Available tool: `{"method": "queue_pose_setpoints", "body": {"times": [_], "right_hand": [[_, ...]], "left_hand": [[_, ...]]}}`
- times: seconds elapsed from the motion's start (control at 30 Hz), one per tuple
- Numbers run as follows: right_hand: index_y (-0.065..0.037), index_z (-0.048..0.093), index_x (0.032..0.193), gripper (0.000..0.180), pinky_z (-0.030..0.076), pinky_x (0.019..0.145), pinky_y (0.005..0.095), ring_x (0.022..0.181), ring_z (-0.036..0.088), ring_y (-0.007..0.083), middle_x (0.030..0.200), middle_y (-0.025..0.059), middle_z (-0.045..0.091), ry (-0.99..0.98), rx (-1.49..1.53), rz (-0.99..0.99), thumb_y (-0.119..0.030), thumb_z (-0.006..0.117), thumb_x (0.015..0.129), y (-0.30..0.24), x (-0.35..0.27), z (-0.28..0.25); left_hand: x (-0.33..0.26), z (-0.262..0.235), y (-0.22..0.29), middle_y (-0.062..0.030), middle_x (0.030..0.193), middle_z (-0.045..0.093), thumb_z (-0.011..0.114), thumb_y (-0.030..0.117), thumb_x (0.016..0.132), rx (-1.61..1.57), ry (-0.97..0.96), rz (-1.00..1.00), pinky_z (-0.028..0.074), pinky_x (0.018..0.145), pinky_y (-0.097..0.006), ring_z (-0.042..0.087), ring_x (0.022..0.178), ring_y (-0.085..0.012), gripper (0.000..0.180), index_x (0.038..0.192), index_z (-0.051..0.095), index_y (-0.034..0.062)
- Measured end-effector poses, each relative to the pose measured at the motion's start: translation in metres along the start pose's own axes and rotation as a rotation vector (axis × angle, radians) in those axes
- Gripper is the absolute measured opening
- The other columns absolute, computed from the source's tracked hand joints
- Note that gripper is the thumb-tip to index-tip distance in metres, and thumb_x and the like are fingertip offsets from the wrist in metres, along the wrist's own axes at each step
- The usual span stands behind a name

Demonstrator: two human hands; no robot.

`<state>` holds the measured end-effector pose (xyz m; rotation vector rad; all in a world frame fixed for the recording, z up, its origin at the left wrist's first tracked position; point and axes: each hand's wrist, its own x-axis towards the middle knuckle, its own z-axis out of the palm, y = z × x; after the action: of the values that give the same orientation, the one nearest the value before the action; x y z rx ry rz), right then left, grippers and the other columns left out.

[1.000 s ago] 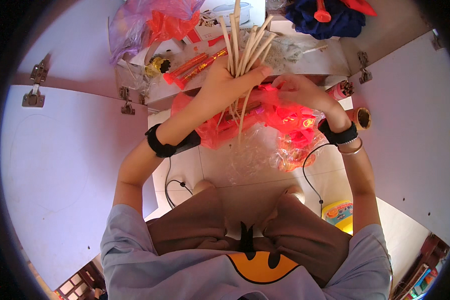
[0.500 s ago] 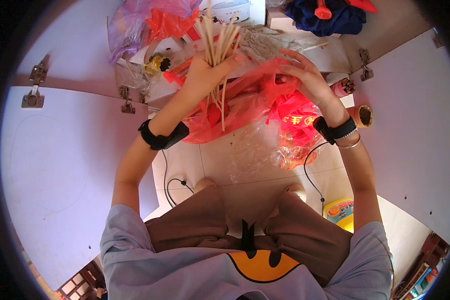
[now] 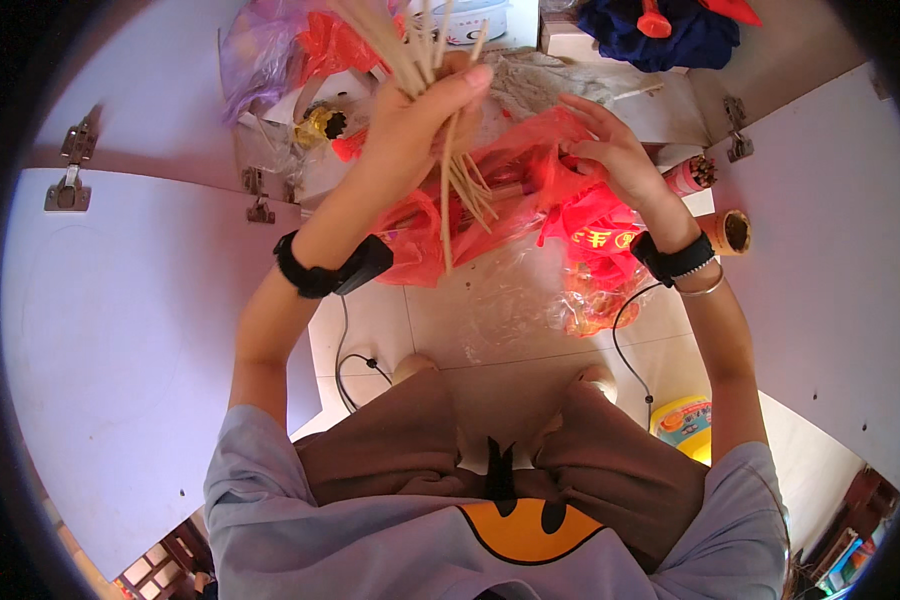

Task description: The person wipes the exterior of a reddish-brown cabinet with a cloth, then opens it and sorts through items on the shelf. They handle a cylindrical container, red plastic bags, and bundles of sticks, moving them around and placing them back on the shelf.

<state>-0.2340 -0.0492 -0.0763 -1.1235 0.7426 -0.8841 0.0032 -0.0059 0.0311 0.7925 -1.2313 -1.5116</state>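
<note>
My left hand (image 3: pixel 422 125) is closed around a bundle of thin, pale wooden sticks (image 3: pixel 465 185). The sticks fan out above and below the fist, and their upper ends are smeared by motion. Beneath them lies a thin red plastic bag (image 3: pixel 510 195), spread out at the cabinet's front. At the bag's right edge, my right hand (image 3: pixel 620 165) has the film between thumb and fingers, the other fingers curved apart. What lies inside the bag is partly hidden by the film. Bright red packaging (image 3: pixel 595 230) with yellow print sits below my right hand.
Cabinet doors stand out at left (image 3: pixel 150 320) and right (image 3: pixel 830 240). A pink tube of sticks (image 3: pixel 695 175) and a brown tube (image 3: pixel 732 232) are by the right door. Dark blue cloth (image 3: pixel 660 35), a grey rag (image 3: pixel 540 80) and a purple bag (image 3: pixel 255 60) lie inside the cabinet.
The left hand has moved slightly up and tilted the sticks, their upper ends swinging left and lower ends right. The right hand stays at the bag's edge almost unmoved.
</note>
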Motion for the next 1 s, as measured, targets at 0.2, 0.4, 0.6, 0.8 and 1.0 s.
{"method": "queue_pose_setpoints", "body": {"times": [0.2,0.4,0.6,0.8,1.0], "right_hand": [[-0.005,0.045,0.128,0.051,0.035,0.05,0.0176,0.065,0.048,0.0054,0.115,0.0069,0.054,-0.084,-0.032,0.118,0.001,0.05,0.078,-0.018,-0.008,-0.003],[-0.004,0.047,0.126,0.048,0.037,0.051,0.017,0.068,0.049,0.0055,0.112,0.007,0.055,-0.098,-0.019,0.108,0.0,0.052,0.078,-0.025,-0.01,-0.001],[-0.001,0.047,0.125,0.046,0.044,0.065,0.0195,0.081,0.053,0.0086,0.113,0.0077,0.056,-0.111,-0.035,0.091,-0.001,0.051,0.079,-0.026,-0.012,-0.003],[0.0,0.05,0.122,0.04,0.045,0.079,0.0228,0.086,0.054,0.0098,0.107,0.0063,0.058,-0.107,-0.072,0.024,-0.002,0.05,0.082,-0.019,-0.009,-0.008],[0.0,0.052,0.12,0.037,0.045,0.077,0.0217,0.083,0.053,0.009,0.103,0.0045,0.06,-0.127,-0.067,0.006,-0.005,0.051,0.083,-0.013,-0.004,-0.011]], "left_hand": [[0.03,-0.01,-0.043,0.004,0.051,0.041,0.063,0.025,0.086,0.111,0.152,-0.101,0.023,0.039,-0.023,0.035,0.042,-0.005,0.028,0.066,0.052,0.0073],[0.036,-0.01,-0.073,0.0033,0.055,0.047,0.063,0.026,0.085,0.36,0.138,-0.086,0.031,0.042,-0.023,0.041,0.046,-0.0055,0.024,0.075,0.056,0.0051],[0.021,-0.016,-0.096,0.0004,0.066,0.057,0.065,0.027,0.084,0.538,0.115,0.088,0.041,0.055,-0.026,0.048,0.062,-0.0066,0.028,0.09,0.062,-0.0006],[0.003,-0.036,-0.092,-0.0086,0.069,0.061,0.064,0.023,0.081,0.804,-0.082,-0.013,0.044,0.06,-0.03,0.053,0.064,-0.0119,0.029,0.095,0.063,-0.0024],[-0.004,-0.046,-0.088,-0.0216,0.08,0.061,0.06,0.027,0.082,1.131,-0.344,-0.137,0.046,0.066,-0.038,0.06,0.07,-0.032,0.031,0.097,0.062,-0.0005]]}}
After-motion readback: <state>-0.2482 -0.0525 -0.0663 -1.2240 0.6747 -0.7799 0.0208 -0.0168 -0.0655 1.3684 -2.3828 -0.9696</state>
